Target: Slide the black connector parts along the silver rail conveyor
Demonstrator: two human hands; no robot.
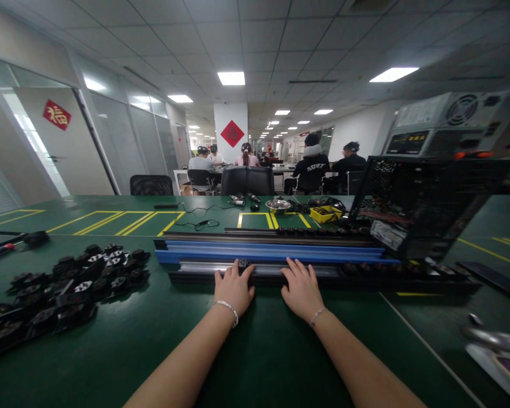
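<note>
A long black rail (208, 277) with a silvery inner channel lies crosswise in front of me. My left hand (233, 290) rests on its near edge, fingers spread. A small black part (243, 264) sits in the channel beside the left thumb and forefinger; whether they touch it I cannot tell. Farther right, my right hand (302, 289) lies on the same rail with fingers apart and nothing in it. More small dark parts (369, 267) sit along the rail's right end. Directly behind runs a long blue rail (272, 250).
Many black parts (80, 286) are heaped at left. An open computer case (425, 204) with power supplies (450, 116) on top stands at right. Behind the rails are a metal bowl (277, 206), a yellow basket (325, 213) and cables (204, 224). People sit at far tables.
</note>
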